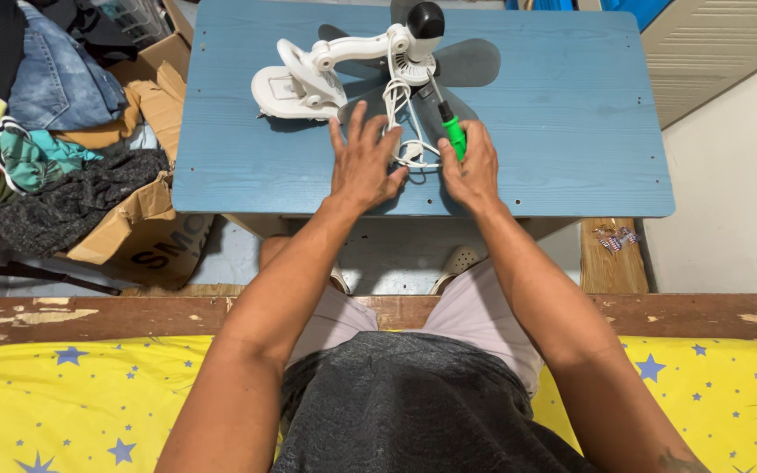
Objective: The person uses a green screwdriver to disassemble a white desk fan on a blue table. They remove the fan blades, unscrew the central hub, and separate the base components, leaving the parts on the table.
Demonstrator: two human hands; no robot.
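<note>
- While I sit at the blue table, the small white fan lies on its side on the far half of the tabletop, nearer to the far-left corner than to the right edge.
- Its clip base points to the left edge, and the dark grey blades spread flat toward the middle of the far edge.
- A black round cap sits at the fan's head, close to the far edge.
- From the fan a white cord runs in loops toward the near edge, between both of my hands.
- With my right hand I grip the green handle of a screwdriver; my fingers are closed around it, and its thin shaft points up toward the fan's head.
- I keep my left hand flat on the tabletop with the fingers open and spread; the fingertips touch the cord, just beside a blade.
- Both forearms reach forward from my lap over the near edge.
- Left of the table, a cardboard box stands with clothes piled in it.
</note>
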